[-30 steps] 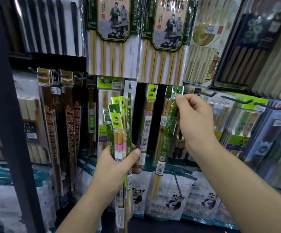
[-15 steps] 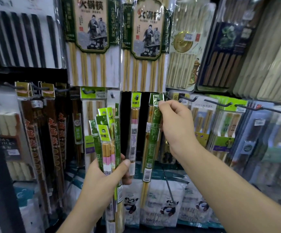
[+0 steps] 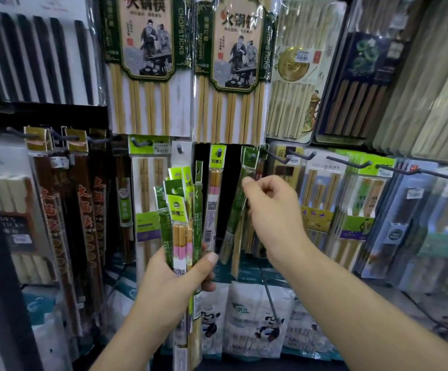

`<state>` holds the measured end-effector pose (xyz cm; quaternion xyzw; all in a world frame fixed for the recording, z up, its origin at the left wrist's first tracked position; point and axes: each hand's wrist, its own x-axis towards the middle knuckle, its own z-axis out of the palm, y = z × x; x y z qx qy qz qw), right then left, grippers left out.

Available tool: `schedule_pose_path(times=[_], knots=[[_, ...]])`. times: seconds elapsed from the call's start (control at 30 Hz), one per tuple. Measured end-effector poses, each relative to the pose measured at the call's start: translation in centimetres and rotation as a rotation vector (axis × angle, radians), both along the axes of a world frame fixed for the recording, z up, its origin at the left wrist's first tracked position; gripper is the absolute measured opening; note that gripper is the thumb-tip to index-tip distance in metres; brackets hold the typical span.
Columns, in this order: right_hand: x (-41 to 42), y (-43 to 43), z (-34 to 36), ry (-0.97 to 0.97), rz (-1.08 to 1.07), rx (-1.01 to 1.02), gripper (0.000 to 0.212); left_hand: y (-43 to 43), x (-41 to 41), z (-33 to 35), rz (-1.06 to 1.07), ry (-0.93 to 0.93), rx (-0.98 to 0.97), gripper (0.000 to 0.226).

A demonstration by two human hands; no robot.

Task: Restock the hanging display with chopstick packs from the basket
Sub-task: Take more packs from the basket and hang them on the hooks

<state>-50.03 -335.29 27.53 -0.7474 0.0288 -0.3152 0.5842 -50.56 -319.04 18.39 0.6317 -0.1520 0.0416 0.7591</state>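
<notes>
Gripping upright bundle (image 3: pixel 180 231); hung pack (image 3: pixel 237 202) slants leftward.

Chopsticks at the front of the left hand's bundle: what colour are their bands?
Pink and white bands on tan chopsticks; head view.

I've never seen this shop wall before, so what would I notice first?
Probably the left hand, low in the middle, gripping a bunch of green chopstick packs. Just right of it, the right hand reaches to a hanging dark green pack. Up top hang two big packs with painted figures.
</notes>
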Motion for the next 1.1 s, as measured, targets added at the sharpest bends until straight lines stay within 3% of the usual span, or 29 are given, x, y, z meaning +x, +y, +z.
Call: schedule_pose_path(times=[0.13, 0.3, 0.47, 0.57, 0.77, 0.87, 1.1], knots=[[-0.6, 2.0, 0.1, 0.034, 0.337, -0.052, 0.006, -0.1, -0.2, 0.0, -0.067, 0.015, -0.009, 0.022], [-0.3, 2.4, 0.5, -0.046, 0.287, -0.077, 0.009, 0.0, -0.3, 0.0, -0.078, 0.047, 0.007, 0.058], [-0.5, 1.1, 1.4, -0.145, 0.148, 0.01, 0.018, 0.4, 0.0, -0.5, 0.018, 0.035, 0.129, 0.027], [-0.4, 0.3, 2.2, -0.156, 0.055, 0.042, 0.026, 0.3, -0.1, -0.3, -0.069, 0.039, -0.024, 0.01], [0.2, -0.6, 2.4, -0.119, -0.002, 0.032, 0.033, 0.3, -0.2, -0.2, -0.076, 0.041, -0.095, 0.018], [0.4, -0.8, 2.4, -0.102, -0.008, 0.035, 0.032, 0.1, -0.3, -0.3, -0.08, 0.037, -0.084, 0.003], [0.9, -0.6, 2.7, -0.149, -0.014, 0.011, 0.034, 0.2, -0.2, -0.2, -0.079, 0.013, -0.085, 0.008]])
